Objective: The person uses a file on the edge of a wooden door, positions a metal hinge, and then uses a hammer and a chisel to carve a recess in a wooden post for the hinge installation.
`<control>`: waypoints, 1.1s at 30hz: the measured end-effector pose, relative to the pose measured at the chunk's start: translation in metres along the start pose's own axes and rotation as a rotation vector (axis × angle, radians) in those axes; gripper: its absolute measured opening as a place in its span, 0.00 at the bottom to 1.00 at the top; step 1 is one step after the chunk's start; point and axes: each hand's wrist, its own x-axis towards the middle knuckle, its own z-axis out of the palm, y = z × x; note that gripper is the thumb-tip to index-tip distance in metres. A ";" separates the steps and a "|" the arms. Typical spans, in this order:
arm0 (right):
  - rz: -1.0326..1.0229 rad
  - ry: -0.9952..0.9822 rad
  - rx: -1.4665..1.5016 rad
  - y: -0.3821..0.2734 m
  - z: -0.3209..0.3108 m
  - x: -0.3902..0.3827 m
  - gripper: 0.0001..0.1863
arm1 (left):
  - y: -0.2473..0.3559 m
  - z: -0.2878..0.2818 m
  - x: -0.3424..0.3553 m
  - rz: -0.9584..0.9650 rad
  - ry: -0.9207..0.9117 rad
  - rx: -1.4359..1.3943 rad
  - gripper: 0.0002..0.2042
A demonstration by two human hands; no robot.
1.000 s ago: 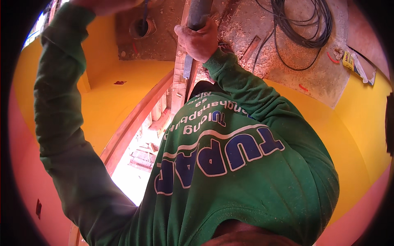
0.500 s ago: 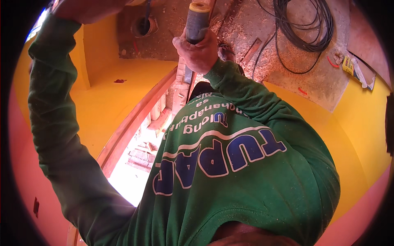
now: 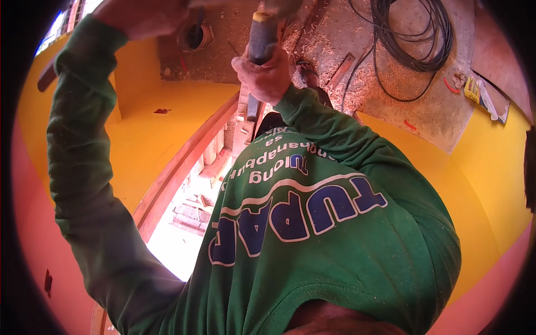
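My right hand (image 3: pixel 262 75) is wrapped round the thick dark grey handle of a chisel (image 3: pixel 262 42), whose end is yellowish. Its flat grey blade shows below my fist, against a reddish wooden frame. At the upper left my left hand (image 3: pixel 148 17) is closed, partly cut off by the picture's edge and smeared by motion. It seems to grip a hammer: a brown handle end (image 3: pixel 47 76) sticks out behind the wrist, and a blurred part reaches over the chisel's top. Whether they touch I cannot tell.
A coil of black cable (image 3: pixel 416 33) lies on the shaving-strewn floor at the far right. Near it are a yellow packet (image 3: pixel 480 95) and short red strips. A bucket-like container (image 3: pixel 196 38) stands at the far left. Yellow walls (image 3: pixel 167 123) flank a bright opening with a wooden edge (image 3: pixel 184 156).
My left hand has swung rightward, bringing the blurred end of its tool over the chisel's top, and the handle end now shows at the left. My right hand and the chisel have shifted slightly.
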 end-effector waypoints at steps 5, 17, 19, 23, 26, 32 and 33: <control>-0.047 0.160 -0.292 -0.012 0.013 0.000 0.09 | 0.004 0.006 -0.037 -0.419 0.165 -0.041 0.15; -0.116 -1.055 -1.832 -0.026 0.036 0.003 0.09 | 0.119 0.169 -0.192 -1.399 0.352 -1.042 0.10; -0.152 -1.108 -1.790 -0.007 0.036 -0.002 0.07 | 0.159 0.190 -0.215 -1.642 0.334 -1.338 0.10; -0.047 -1.143 -1.930 0.010 0.032 -0.008 0.06 | 0.242 0.220 -0.252 -1.817 0.244 -1.236 0.14; -0.230 -1.104 -1.711 0.015 0.033 -0.012 0.07 | 0.289 0.228 -0.258 -1.943 0.392 -1.265 0.15; -0.108 -1.168 -1.984 0.024 0.056 -0.014 0.12 | 0.310 0.208 -0.279 -2.206 0.972 -1.588 0.10; -0.089 -1.222 -2.020 0.022 0.059 -0.016 0.15 | 0.309 0.204 -0.293 -2.261 1.045 -1.532 0.10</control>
